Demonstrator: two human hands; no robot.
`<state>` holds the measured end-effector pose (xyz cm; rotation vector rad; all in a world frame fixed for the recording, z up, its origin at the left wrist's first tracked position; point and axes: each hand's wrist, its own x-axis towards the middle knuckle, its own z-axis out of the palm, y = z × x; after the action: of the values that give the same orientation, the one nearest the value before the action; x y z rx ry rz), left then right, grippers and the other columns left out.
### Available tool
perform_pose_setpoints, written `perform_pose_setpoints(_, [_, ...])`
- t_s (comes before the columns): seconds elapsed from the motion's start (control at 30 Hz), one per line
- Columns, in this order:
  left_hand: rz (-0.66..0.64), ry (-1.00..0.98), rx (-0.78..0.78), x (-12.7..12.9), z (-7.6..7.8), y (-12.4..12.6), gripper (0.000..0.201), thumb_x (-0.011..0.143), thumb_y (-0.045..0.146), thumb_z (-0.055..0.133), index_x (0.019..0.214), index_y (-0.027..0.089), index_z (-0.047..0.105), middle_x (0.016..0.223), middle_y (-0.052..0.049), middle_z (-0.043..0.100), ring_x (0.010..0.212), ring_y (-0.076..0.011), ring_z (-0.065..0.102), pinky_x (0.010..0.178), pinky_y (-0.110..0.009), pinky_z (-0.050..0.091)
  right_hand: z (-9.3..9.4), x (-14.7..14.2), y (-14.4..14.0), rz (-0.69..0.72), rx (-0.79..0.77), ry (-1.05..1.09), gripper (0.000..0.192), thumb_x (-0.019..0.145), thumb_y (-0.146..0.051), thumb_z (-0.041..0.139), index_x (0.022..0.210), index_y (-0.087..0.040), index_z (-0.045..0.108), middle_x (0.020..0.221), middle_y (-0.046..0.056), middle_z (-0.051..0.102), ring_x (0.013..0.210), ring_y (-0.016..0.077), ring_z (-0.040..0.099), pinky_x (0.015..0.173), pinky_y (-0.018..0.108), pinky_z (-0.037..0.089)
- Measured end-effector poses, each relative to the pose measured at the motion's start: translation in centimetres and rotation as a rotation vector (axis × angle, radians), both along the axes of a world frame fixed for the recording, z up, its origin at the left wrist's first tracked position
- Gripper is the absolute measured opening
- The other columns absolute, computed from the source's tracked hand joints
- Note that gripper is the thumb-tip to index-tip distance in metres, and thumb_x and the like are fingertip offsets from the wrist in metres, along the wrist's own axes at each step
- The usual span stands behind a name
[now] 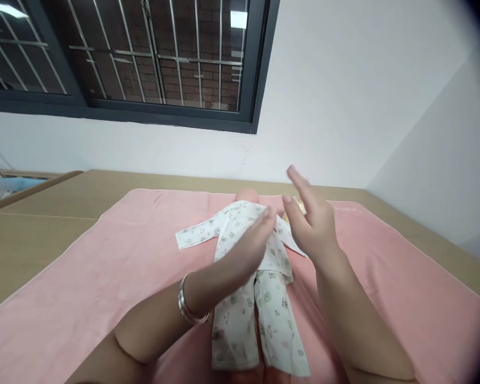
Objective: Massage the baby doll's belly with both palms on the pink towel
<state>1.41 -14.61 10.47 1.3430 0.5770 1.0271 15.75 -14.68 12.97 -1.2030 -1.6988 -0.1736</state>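
Window bars (152, 53) fill the upper left of your view, set in a dark frame (260, 69) against a white wall (344, 106), with brickwork showing behind the glass. Below it runs a tan bench (36, 234), and over the bench lies a pink blanket (104, 277) that spreads from the lower left across to the right edge.

Your left hand (248, 248) reaches in from the lower left, a silver bracelet (190, 309) around its wrist. The hand is flat, its fingers (266, 221) straight and held together, closed on nothing; it lies over the chest of the doll, though the blur keeps you from telling whether it presses on the cloth or hovers just above it.

The doll (248, 194) lies on its back in the middle of the blanket, head toward the wall and legs toward you. Only the top of its head shows bare. It wears a white printed baby suit (240, 298); one sleeve (196, 234) stretches out flat to the left, and the two trouser legs run down side by side toward the bottom of the view.

Your right hand (314, 224) is just to the right of the left one, raised above the doll's shoulder with the palm turned leftward. Its fingers (300, 184) are stretched out and slightly spread, holding nothing and clear of the cloth. The two hands are near each other but not touching.
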Motion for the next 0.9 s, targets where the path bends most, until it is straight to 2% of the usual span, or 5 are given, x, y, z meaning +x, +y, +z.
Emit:
perform_pose_setpoints(0.13, [0.509, 0.266, 0.006, 1.1, -2.5, 6.7, 0.058, 0.092, 0.051, 0.047, 0.141, 0.021, 0.042, 0.159, -0.009, 0.022, 0.148, -0.0278, 0.014, 0.121, -0.044, 0.015, -1.1, 0.1, 2.3, 0.072, -0.364, -0.073, 0.045, 0.098, -0.035, 0.036, 0.136, -0.018, 0.054, 0.137, 0.007, 0.055, 0.130, 0.0245, 0.049, 0.109, 0.044, 0.041])
perform_pose_setpoints(0.27, [0.711, 0.344, 0.019, 1.1, -5.9, 11.8, 0.043, 0.094, 0.032, 0.039, 0.129, 0.012, 0.052, 0.144, -0.017, 0.049, 0.134, -0.0269, 0.045, 0.113, -0.039, 0.033, -4.2, -1.6, 5.0, 0.085, -0.506, -0.267, 0.042, 0.096, -0.024, 0.034, 0.130, -0.016, 0.058, 0.137, 0.010, 0.055, 0.128, 0.0229, 0.050, 0.108, 0.037, 0.039])
perform_pose_setpoints(0.47, [0.787, 0.491, 0.237, 0.6, -9.6, 14.0, 0.035, 0.093, 0.026, 0.033, 0.082, 0.018, 0.065, 0.100, -0.010, 0.072, 0.100, -0.0225, 0.062, 0.103, -0.038, 0.040, -9.1, -1.9, 9.9, 0.160, -0.553, -0.468, 0.043, 0.100, -0.026, 0.031, 0.137, -0.016, 0.050, 0.150, 0.009, 0.039, 0.143, 0.0223, 0.027, 0.117, 0.040, 0.021])
perform_pose_setpoints(0.73, [0.810, 0.578, 0.365, 0.9, -10.7, 14.2, 0.039, 0.095, 0.026, 0.029, 0.091, 0.019, 0.068, 0.109, -0.010, 0.070, 0.110, -0.0216, 0.059, 0.113, -0.039, 0.027, -10.4, -2.0, 10.2, -0.256, -0.692, -0.348, 0.063, 0.101, -0.043, 0.025, 0.145, 0.001, 0.034, 0.148, 0.026, 0.035, 0.141, 0.0316, 0.030, 0.114, 0.045, 0.022])
perform_pose_setpoints(0.9, [0.817, 0.574, 0.327, 0.8, -10.6, 14.0, 0.040, 0.096, 0.027, 0.028, 0.094, 0.018, 0.067, 0.111, -0.011, 0.070, 0.109, -0.0219, 0.060, 0.106, -0.037, 0.036, -10.1, -2.9, 9.3, -0.045, -0.619, -0.479, 0.050, 0.099, -0.028, 0.028, 0.147, -0.018, 0.039, 0.155, 0.013, 0.029, 0.144, 0.0323, 0.023, 0.115, 0.049, 0.018])
